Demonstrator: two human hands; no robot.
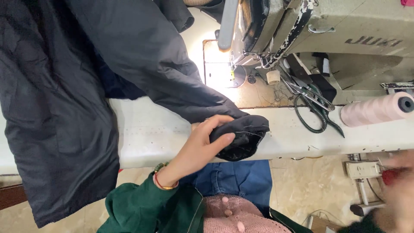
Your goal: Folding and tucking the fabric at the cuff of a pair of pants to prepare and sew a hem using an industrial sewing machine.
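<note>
Seen from above, a person sits at a white tabletop [151, 133] in front of an industrial sewing machine [310, 30]. A large dark garment [64, 108] drapes across the left of the tabletop and hangs over its near edge, with one sleeve running to the right towards the machine. The left hand [200, 144] rests at the near edge of the tabletop, its fingers [224, 139] closed together and clamped on the cuff end of the sleeve [243, 136], which is bunched up with loose pale threads showing on it. A gold bangle and a beaded bracelet [163, 177] sit at that wrist, above a green sleeve. The right hand [399, 181] is at the lower right edge of the view, badly blurred; something red shows beside it, and whether its fingers are apart or together cannot be told. On the machine bed, just beyond the cuff, lie green-handled scissors [317, 110] and, further right, a pale pink thread cone [375, 110] on its side. The needle area [235, 71] is brightly lit. A likely risk: much of the garment's weight hangs off the tabletop, so it could drag the sleeve out of the grip. The loose threads could also snag, and the cone might roll if the fabric bumps it.
</note>
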